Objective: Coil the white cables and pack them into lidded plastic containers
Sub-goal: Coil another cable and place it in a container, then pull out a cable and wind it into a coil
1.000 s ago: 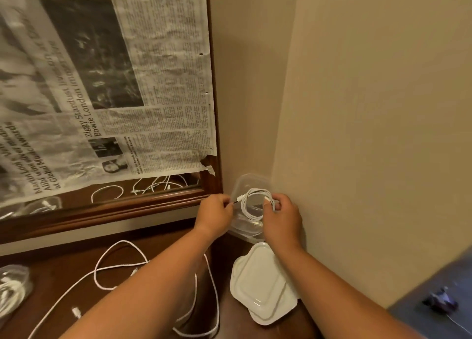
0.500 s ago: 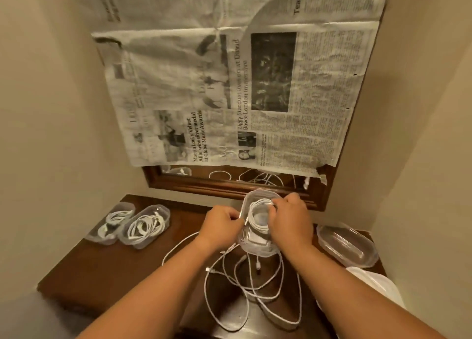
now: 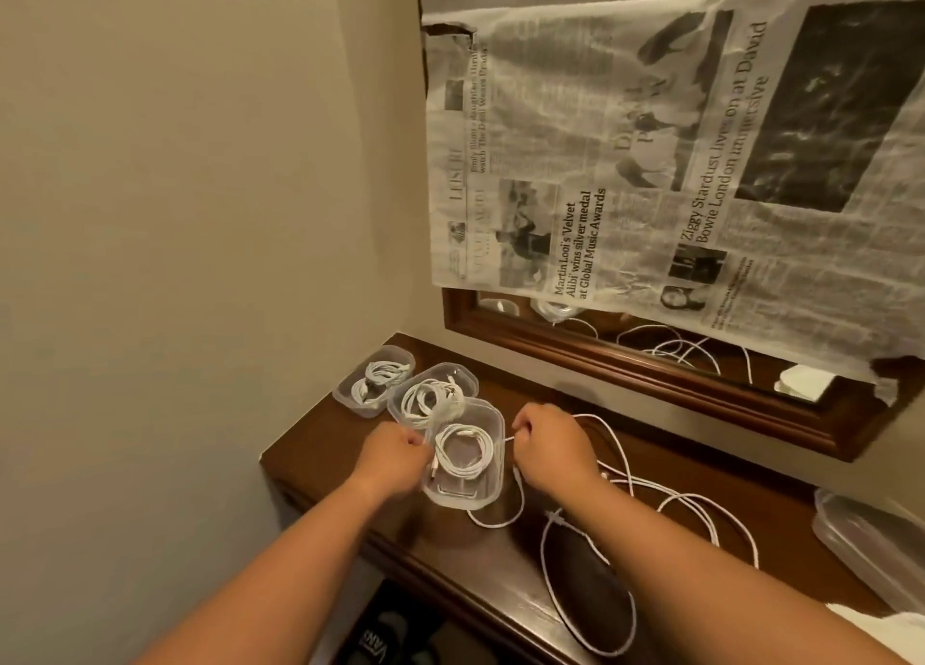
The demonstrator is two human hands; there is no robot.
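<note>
A clear plastic container with a coiled white cable inside sits at the left end of the dark wooden table. My left hand grips its left rim and my right hand grips its right rim. It has no lid on. Right behind it stand two more open containers, each with a coiled white cable. Loose white cables lie tangled on the table to the right of my right hand.
An empty clear container and white lids lie at the far right. A wood-framed mirror covered with newspaper hangs behind. Walls close in on the left. Shoes show below the table's front edge.
Both hands carried the container with the coiled cable from the right corner across the table to the left, and it now sits beside the two filled containers.
</note>
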